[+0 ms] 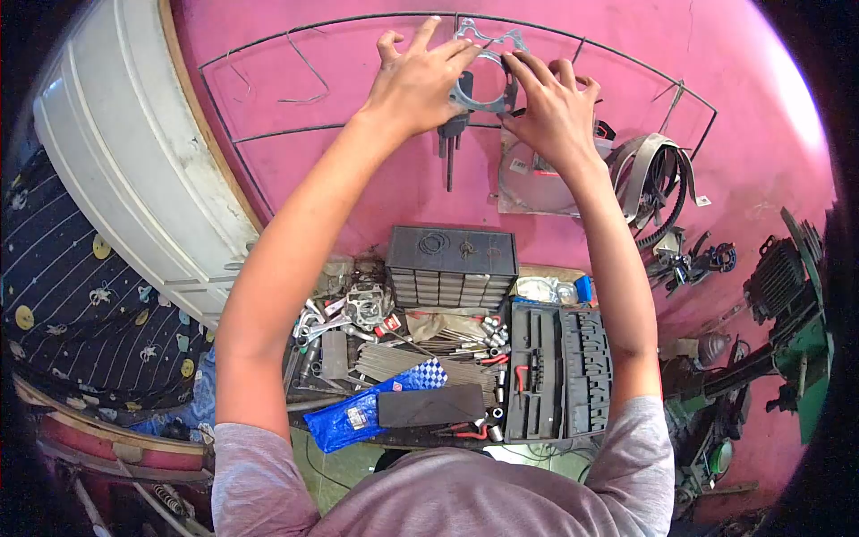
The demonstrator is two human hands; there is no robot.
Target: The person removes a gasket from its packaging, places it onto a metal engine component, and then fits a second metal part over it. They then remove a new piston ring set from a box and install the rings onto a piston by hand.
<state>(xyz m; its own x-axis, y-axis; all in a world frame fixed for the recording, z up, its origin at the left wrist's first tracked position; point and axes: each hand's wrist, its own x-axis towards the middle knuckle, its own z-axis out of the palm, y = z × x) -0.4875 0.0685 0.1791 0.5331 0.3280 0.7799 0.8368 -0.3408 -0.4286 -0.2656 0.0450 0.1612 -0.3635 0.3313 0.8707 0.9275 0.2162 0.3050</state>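
Observation:
Both arms reach up to a black wire rack [313, 25] on the pink wall. My left hand [412, 85] pinches the left side of a flat metal gasket [488, 106] with a large round hole. On its right side my right hand [559, 107] grips it too, thumb low and fingers along the upper edge. Just above, another thin silvery gasket [517, 39] with a wavy outline is at the rack's top bar. Below my left hand hangs a dark part with a long rod [450, 166]. A clear plastic packet [532, 192] hangs under my right wrist.
Below stand a dark drawer cabinet [452, 259] and an open socket case [546, 376]. Wrenches, sockets and rods surround a blue packet [335, 428] and a dark flat block [429, 407]. Belts [640, 179] hang right; a green machine [810, 358] stands beyond. A white door [134, 179] is left.

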